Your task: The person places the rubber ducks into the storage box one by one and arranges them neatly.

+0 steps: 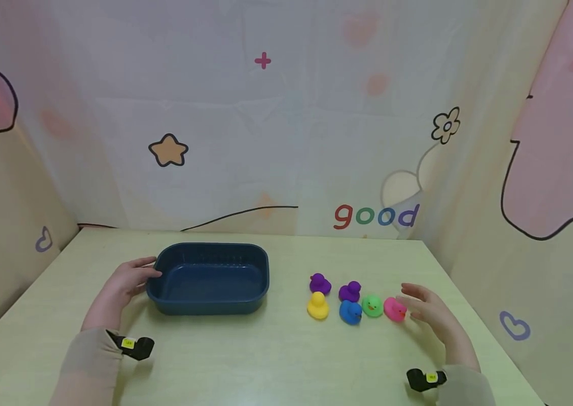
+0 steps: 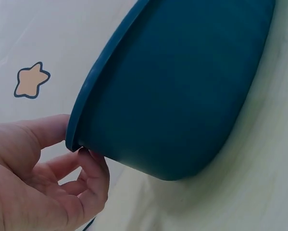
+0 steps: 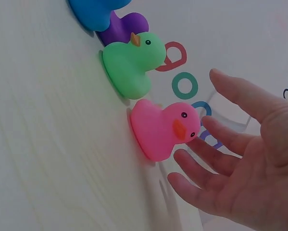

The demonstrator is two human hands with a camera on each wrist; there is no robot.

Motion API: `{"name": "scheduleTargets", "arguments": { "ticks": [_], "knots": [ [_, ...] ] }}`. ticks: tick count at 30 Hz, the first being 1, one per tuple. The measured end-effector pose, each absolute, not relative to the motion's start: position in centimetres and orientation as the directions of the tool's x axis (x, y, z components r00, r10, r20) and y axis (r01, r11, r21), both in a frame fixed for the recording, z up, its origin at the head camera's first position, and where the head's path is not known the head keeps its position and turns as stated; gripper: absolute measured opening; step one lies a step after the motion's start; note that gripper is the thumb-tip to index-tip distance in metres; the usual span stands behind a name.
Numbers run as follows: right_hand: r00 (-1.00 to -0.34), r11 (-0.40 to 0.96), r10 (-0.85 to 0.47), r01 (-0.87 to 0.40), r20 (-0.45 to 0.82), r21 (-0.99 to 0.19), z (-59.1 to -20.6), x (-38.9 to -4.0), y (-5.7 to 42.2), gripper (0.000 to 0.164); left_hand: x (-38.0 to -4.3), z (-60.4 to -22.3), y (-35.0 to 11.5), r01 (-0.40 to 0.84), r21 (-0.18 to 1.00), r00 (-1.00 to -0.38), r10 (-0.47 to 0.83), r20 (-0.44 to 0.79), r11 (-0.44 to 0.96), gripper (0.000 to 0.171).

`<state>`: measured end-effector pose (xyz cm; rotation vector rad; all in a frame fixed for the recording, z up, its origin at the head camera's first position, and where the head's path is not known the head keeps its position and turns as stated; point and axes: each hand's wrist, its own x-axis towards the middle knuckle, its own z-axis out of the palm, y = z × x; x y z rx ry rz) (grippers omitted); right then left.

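Observation:
A dark blue plastic basin (image 1: 207, 307) stands on the left part of the table. My left hand (image 1: 133, 280) is at its left end; in the left wrist view the thumb lies on the outside of the rim (image 2: 81, 108) and curled fingers (image 2: 93, 178) sit under it, pinching it. To the right stand several small rubber ducks. A pink duck (image 1: 395, 309) is the rightmost, beside a green duck (image 1: 372, 306). My right hand (image 1: 430, 310) hovers just right of the pink duck, fingers spread and holding nothing. Whether a fingertip touches the duck, I cannot tell.
Left of the green duck are a blue duck (image 1: 350, 312), a purple duck (image 1: 350, 291), a yellow duck (image 1: 318, 305) and another purple duck (image 1: 319, 283). A printed curtain (image 1: 286, 141) hangs behind the pale table (image 1: 276, 361) and along both sides.

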<state>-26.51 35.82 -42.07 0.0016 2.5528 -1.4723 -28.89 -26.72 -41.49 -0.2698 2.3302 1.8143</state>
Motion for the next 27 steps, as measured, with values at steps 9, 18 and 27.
{"name": "scheduleTargets", "arguments": {
  "ticks": [9,18,27],
  "knots": [
    [-0.974,0.492,-0.108,0.123,-0.200,-0.862,-42.9,-26.4,36.1,0.073,-28.7,-41.6,-27.1,-0.288,0.943,-0.957,-0.005,-0.291,0.167,0.077],
    [-0.970,0.500,-0.092,0.150,-0.224,-0.853,-42.9,-26.4,36.1,0.078,-28.4,-41.8,-26.5,-0.263,0.954,-0.959,0.071,-0.274,0.143,0.079],
    [-0.978,0.493,-0.112,0.097,-0.174,-0.865,-43.8,-26.3,36.3,0.074,-28.0,-41.8,-25.3,-0.252,0.945,-0.956,0.096,-0.276,0.210,0.076]
  ]
}}
